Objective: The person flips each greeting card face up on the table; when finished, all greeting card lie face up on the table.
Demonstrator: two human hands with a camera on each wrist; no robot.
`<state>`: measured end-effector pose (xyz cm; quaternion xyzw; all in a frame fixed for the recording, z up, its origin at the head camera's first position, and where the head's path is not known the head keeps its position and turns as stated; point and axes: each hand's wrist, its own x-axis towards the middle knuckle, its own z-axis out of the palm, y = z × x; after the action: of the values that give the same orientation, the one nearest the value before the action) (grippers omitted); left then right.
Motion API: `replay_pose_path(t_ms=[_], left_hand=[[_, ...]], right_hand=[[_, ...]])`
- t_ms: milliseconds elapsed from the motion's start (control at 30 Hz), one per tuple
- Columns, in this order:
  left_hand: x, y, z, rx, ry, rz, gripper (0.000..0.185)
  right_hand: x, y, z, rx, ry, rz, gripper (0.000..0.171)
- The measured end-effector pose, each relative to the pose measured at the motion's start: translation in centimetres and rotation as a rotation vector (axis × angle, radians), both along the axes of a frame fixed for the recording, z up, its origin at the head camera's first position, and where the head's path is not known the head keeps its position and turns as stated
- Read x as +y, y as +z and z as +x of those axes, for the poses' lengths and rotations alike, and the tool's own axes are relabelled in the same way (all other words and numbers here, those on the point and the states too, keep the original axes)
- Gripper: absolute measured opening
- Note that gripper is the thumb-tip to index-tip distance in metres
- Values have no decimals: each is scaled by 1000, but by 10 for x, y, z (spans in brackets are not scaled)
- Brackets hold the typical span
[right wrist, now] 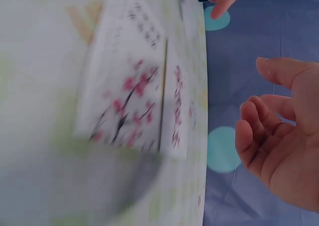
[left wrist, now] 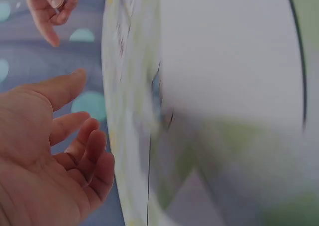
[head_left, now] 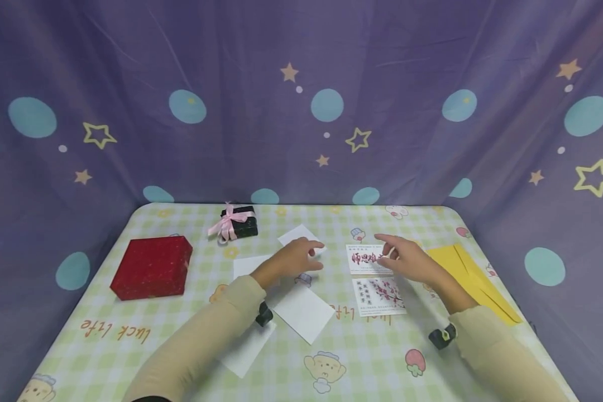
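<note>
Both hands hover over the table (head_left: 281, 357) with loose, relaxed fingers, holding nothing. The left hand (head_left: 293, 259) sits above the white card (head_left: 301, 237) at about 12 o'clock of the paper spread; the right hand (head_left: 409, 261) hangs over the red-lettered card (head_left: 364, 259), the blossom card (head_left: 379, 296) lying just at its 6 o'clock. This looks like a reach before a pick, calling for fingertips to close on a card edge. The head view alone shows the red box (head_left: 153, 267), ribboned box (head_left: 238, 222) and yellow envelope (head_left: 474, 279); the right wrist view shows the open palm (right wrist: 284, 136).
</note>
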<state>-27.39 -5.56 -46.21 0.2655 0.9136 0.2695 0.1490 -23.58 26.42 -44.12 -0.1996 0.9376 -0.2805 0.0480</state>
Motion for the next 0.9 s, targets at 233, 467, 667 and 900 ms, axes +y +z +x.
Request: replay_pose_path(t_ms=[233, 467, 667, 900], left_hand=[[-39, -1, -24, 103, 129, -35, 60], [-62, -16, -34, 85, 260, -99, 62], [-69, -26, -38, 88, 290, -102, 59], [-66, -31, -38, 115, 307, -102, 57]], right_hand=[[-41, -7, -37, -13, 57, -101, 61], [-86, -33, -62, -66, 66, -129, 61], [-112, -51, -71, -68, 38, -89, 61], [-124, -62, -76, -30, 2, -16, 61]])
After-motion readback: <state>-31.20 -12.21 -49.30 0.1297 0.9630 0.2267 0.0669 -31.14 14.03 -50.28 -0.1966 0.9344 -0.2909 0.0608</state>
